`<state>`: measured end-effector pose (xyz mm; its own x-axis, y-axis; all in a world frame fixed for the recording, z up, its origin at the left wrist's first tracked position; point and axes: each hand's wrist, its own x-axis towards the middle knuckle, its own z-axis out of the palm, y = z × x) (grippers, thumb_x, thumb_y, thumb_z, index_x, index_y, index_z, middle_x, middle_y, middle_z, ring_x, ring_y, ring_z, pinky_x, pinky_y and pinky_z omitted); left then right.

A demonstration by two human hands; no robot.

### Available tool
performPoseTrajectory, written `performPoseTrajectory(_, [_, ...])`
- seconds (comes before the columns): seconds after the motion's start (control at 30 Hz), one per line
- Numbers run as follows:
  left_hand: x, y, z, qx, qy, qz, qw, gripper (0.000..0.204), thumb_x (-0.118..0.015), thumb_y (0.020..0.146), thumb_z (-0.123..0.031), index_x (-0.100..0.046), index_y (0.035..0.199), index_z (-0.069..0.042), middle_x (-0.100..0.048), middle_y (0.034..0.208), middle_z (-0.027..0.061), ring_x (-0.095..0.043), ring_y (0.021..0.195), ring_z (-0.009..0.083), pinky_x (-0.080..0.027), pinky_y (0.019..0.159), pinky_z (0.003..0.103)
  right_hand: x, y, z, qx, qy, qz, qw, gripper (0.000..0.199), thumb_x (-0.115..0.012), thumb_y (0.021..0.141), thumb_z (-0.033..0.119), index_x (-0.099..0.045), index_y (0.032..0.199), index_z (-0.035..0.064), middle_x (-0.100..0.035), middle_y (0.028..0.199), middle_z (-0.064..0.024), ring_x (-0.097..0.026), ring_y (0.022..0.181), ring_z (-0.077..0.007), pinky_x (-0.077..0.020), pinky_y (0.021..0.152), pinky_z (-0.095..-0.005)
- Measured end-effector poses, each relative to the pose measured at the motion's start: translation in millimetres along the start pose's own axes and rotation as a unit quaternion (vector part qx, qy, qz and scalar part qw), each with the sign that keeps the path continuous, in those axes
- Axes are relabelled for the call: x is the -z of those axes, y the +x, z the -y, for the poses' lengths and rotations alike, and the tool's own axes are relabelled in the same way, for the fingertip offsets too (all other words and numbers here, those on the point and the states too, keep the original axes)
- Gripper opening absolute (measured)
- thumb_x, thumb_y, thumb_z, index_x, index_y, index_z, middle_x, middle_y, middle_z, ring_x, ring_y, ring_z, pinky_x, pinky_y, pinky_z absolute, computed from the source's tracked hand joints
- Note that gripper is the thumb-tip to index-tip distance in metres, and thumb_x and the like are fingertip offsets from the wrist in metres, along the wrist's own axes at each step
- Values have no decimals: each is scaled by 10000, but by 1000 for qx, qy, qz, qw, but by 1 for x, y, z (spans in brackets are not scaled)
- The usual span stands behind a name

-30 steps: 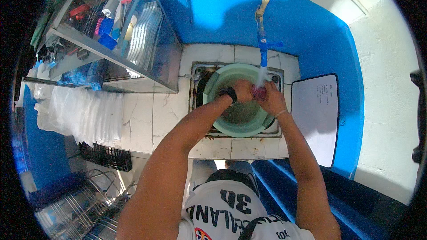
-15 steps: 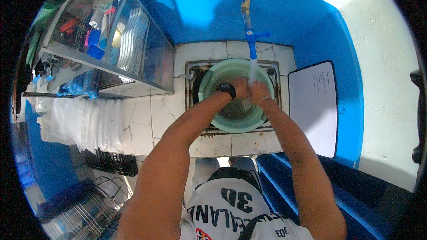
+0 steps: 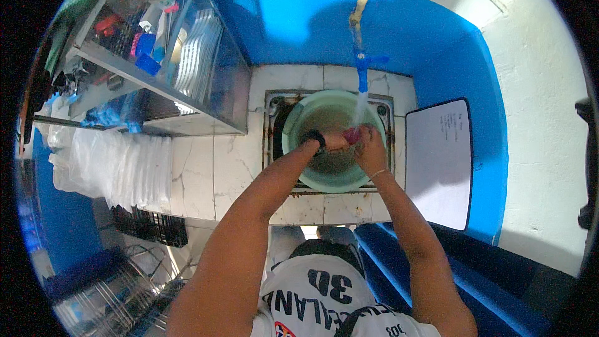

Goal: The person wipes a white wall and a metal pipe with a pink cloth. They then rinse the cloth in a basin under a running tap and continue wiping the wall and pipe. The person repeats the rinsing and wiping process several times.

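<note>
- I see both hands over the green basin (image 3: 299, 125), which sits in the square sink (image 3: 269, 103) let into the tiled worktop (image 3: 212, 168) near its far edge.
- My left hand (image 3: 332, 143) has a dark band on the wrist; its fingers are curled in around a small pink thing (image 3: 351, 135). Whether they grip it or only press on it I cannot tell.
- My right hand (image 3: 370, 150) is just beside the left, touching the same pink thing from the other side; its fingers are bent and close together. A thin bracelet is on this wrist.
- The pink thing is between the two hands, above the middle of the basin, directly under the water stream (image 3: 360, 109).
- The stream falls from a blue tap (image 3: 363, 65) on a pipe at the blue wall (image 3: 293, 22).
- The basin holds murky water.
- A white board (image 3: 440, 162) lies at the right edge of the worktop.
- A glass-sided rack (image 3: 187, 56) with plates and bottles stands at the left edge.
- Stacked clear plastic bags (image 3: 112, 165) lie below the rack.
</note>
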<state>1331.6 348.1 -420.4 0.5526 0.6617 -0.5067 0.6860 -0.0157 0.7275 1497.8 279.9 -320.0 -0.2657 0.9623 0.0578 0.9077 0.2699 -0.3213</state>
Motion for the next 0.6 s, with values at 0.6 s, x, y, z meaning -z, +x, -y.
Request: performPoseTrajectory(0.6, [-27,-35,-17,-108,320,-114,934,281,-616,920,-202,-707,1164,-97,-758,953,203,-743,915,396,-595,791,532,-65,-17,2,-108,65,166,978,309,-709,849,295,-730,1022,40,-752,957,-217,-730,921,-398,-583,833,-497])
